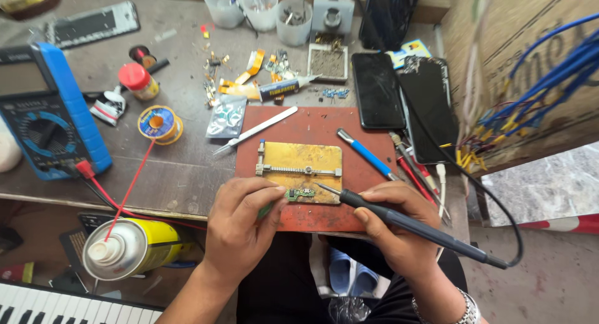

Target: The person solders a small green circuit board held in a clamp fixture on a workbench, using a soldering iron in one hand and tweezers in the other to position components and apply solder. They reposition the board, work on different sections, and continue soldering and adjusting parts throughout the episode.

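With the left hand [240, 221] pinching the small green circuit board [300, 193] at its fingertips and the right hand [396, 227] wrapped around the soldering iron [399, 221], a slip could burn those fingers.

Bright, even daylight fills the scene, strongest at the right, where the pale stone floor [549, 186] looks washed out. Shadows under both hands are soft and short. Glare streaks the two black glossy phone screens [377, 90] and the silver top of the yellow spray can [118, 249]. Wide-lens bending curves the edges; the blue wire bundle [549, 68] is slightly blurred
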